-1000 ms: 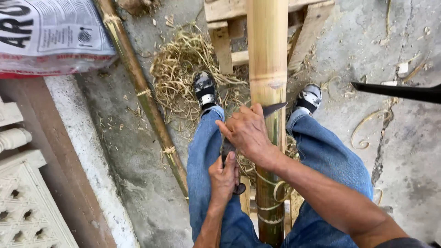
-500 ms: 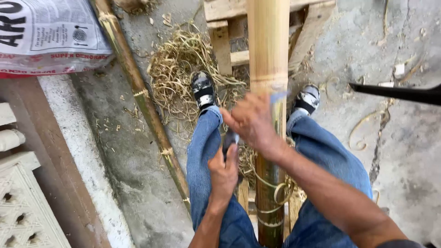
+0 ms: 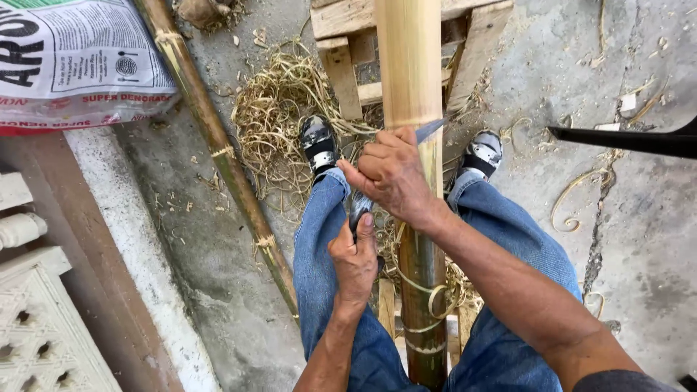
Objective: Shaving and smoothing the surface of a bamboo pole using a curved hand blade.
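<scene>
A thick pale bamboo pole [image 3: 409, 65] runs between my legs, away from me over a wooden frame [image 3: 341, 43]. A knife blade [image 3: 428, 131] lies across the pole. My left hand [image 3: 354, 263] is closed around the knife's handle just left of the pole. My right hand [image 3: 392, 174] presses down on the back of the blade, over the pole. Thin curls of shaved bamboo hang on the pole near my knees.
A thinner green bamboo pole [image 3: 218, 145] lies on the concrete to the left. A heap of pale shavings [image 3: 279, 109] sits by my left shoe. A printed sack [image 3: 72, 65] lies at top left, a white lattice block [image 3: 43, 327] at bottom left, a dark bar [image 3: 632, 139] at right.
Both hands and the knife have slid away from me, up along the bamboo pole, then back a little. The view has shifted slightly.
</scene>
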